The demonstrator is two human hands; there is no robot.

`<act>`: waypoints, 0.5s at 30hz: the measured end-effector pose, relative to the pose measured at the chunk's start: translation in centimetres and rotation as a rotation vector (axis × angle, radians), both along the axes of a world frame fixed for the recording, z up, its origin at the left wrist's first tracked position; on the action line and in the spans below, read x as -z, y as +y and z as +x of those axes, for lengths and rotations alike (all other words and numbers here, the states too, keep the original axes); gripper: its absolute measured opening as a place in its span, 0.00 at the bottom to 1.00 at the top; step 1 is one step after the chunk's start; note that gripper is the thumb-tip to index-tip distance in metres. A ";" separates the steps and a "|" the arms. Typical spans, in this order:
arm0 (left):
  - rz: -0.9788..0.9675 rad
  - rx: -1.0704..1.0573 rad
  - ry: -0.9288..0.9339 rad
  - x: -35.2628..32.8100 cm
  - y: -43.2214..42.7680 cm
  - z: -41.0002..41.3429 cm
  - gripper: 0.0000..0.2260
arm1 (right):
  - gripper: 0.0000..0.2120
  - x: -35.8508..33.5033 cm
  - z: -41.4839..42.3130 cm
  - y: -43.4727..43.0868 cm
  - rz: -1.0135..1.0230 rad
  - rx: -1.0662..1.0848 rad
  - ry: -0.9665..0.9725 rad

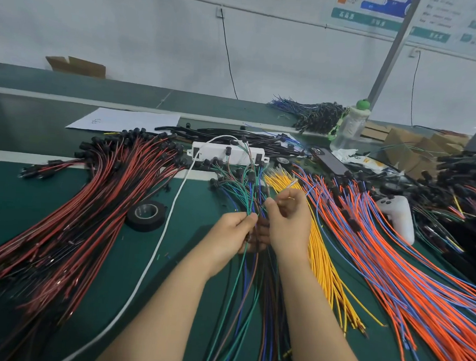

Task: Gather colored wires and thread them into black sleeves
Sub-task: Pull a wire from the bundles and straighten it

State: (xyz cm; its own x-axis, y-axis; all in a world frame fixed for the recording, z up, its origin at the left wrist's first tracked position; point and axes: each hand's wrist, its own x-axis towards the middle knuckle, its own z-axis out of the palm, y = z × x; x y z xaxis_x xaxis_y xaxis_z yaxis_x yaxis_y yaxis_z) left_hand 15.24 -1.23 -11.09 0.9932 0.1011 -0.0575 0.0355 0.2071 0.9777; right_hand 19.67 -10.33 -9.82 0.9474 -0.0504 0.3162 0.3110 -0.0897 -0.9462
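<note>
Left hand: you are gripping the mixed bundle with your left hand; the fingers are curling round it and the thumb is pressing on top, so the hand is closed tight with no gap showing.
Right hand: your right hand is sitting just beside the left one, fingers curled, thumb and forefinger pinching a single pale wire.
Mixed bundle: the green, blue and brown wires are running lengthwise from the near edge of the table, through your left fist and away from you; past the fist they are fanning out, their black-capped ends pointing toward the white power strip.
Pale wire: its free end is pointing up and away from you, tilting slightly right, over the yellow wires.
Black sleeves: the black sleeves are lying crosswise behind the power strip, well apart from both hands.
Neighbours: red and black wires are lying to your left, orange and blue wires to your right, and a roll of black tape near your left hand on the green mat.
</note>
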 end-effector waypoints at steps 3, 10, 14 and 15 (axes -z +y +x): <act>-0.041 0.027 -0.012 -0.2 0.0 -0.2 0.14 | 0.14 0.0 0.0 0.0 0.000 -0.008 0.001; -0.168 0.069 -0.018 -0.2 0.1 -0.2 0.14 | 0.11 -0.2 0.0 0.0 -0.160 -0.121 0.010; -0.168 0.124 -0.033 -0.3 0.3 -0.3 0.13 | 0.03 -0.5 -0.3 0.0 -0.321 -0.173 0.024; -0.161 0.138 -0.032 -0.2 0.4 -0.3 0.13 | 0.03 -0.6 -0.4 -0.1 -0.314 -0.192 0.046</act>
State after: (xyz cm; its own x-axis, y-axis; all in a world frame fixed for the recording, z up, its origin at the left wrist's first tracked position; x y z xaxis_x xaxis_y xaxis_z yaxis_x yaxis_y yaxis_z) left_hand 14.90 -0.85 -10.89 0.9986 -0.0436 -0.0305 0.0441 0.3557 0.9336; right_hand 19.27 -10.42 -9.19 0.9437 0.2226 0.2446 0.3080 -0.3221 -0.8952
